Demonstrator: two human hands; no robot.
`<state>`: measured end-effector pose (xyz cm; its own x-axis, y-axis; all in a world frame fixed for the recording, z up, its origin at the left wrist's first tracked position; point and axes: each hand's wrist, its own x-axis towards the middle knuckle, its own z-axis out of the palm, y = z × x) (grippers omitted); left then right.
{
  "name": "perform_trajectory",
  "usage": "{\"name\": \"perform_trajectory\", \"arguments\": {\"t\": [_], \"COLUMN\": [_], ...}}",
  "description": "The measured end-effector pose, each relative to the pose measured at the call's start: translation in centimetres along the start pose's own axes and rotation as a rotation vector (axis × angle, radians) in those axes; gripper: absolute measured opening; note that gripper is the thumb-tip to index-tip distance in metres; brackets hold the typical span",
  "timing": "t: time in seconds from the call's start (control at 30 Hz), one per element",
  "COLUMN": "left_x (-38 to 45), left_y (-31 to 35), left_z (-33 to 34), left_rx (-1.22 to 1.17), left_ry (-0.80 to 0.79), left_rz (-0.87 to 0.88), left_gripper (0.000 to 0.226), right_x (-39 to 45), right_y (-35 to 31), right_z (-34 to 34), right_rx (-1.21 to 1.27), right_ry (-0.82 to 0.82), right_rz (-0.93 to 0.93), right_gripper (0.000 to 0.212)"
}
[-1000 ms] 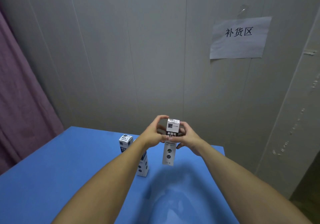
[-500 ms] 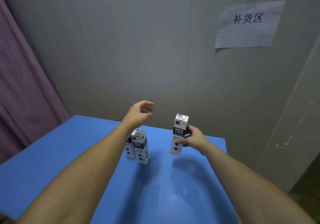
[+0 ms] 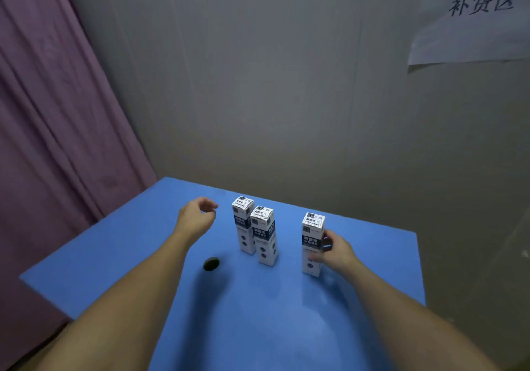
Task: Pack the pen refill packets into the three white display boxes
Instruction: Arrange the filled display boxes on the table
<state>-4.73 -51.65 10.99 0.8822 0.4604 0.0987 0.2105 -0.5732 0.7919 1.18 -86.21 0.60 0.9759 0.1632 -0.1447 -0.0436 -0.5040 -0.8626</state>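
Note:
Three tall white display boxes with dark labels stand upright on the blue table (image 3: 258, 313). Two of them, the back box (image 3: 243, 227) and the front box (image 3: 265, 236), stand close together in the middle. The third box (image 3: 312, 244) stands apart to the right, and my right hand (image 3: 334, 251) grips its right side at mid height. My left hand (image 3: 198, 216) hovers left of the pair with loosely curled fingers, holding nothing. No loose refill packets show.
A small dark round hole or disc (image 3: 211, 263) sits in the table near my left forearm. A purple curtain (image 3: 51, 141) hangs at the left. A paper sign (image 3: 473, 23) is stuck on the grey wall at the upper right.
The right hand has set the third box down on the table at the right and still holds it. The left hand left that box and moved left, past the standing pair.

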Motion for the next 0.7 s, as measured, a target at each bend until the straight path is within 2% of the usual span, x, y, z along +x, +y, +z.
{"name": "perform_trajectory", "arguments": {"t": [0.17, 0.3, 0.37, 0.53, 0.7], "left_x": [-0.8, -0.1, 0.6, 3.2, 5.5], "left_y": [-3.7, -5.3, -6.0, -6.5, -6.3], "left_z": [0.3, 0.8, 1.5, 4.3, 5.8], "left_rx": [0.128, 0.158, 0.175, 0.110, 0.059], "left_ry": [-0.125, -0.248, -0.294, -0.391, -0.618], "left_rz": [-0.097, -0.157, -0.147, -0.096, 0.027], "left_gripper": [0.024, 0.027, 0.029, 0.046, 0.081], "right_x": [0.2, -0.2, -0.5, -0.8, -1.3], "right_y": [1.9, 2.7, 3.1, 2.6, 1.1], "right_z": [0.5, 0.5, 0.4, 0.6, 2.6], "right_rx": [-0.044, -0.010, 0.036, 0.032, 0.077], "right_ry": [-0.032, -0.058, -0.033, 0.011, 0.141], "right_rz": [0.055, 0.125, 0.179, 0.219, 0.187], "right_gripper": [0.059, 0.099, 0.105, 0.100, 0.064]}}
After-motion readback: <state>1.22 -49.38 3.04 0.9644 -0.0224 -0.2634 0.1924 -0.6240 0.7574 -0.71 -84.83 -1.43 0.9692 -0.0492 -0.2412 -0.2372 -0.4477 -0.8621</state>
